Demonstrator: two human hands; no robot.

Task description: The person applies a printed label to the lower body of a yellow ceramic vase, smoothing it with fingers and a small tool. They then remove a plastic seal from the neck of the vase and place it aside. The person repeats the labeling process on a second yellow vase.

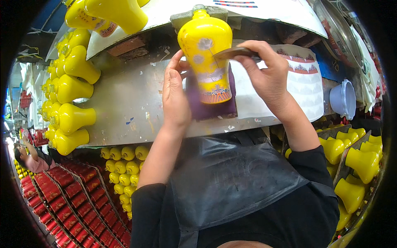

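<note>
A glossy yellow bottle [206, 35] lies with its neck on a grey block [180, 18] and its body over a purple cloth [211, 112]. Pale flower decals and a patterned border near the base decorate its face. My left hand [175, 97] is beside the bottle's left side, fingers stretched out with their tips near or against it; part of them is hidden. In my right hand [266, 72] a dark flat scraper [235, 53] is pinched between thumb and fingers, its blade reaching over the bottle's right side by the flowers.
Yellow bottles [76, 84] line the table's left edge. A decal sheet [304, 82] lies on the right, near a pale blue bucket [342, 99]. Crates of yellow bottles [355, 165] stand lower right; red boxes [78, 198] fill the lower left. Another person [33, 155] is far left.
</note>
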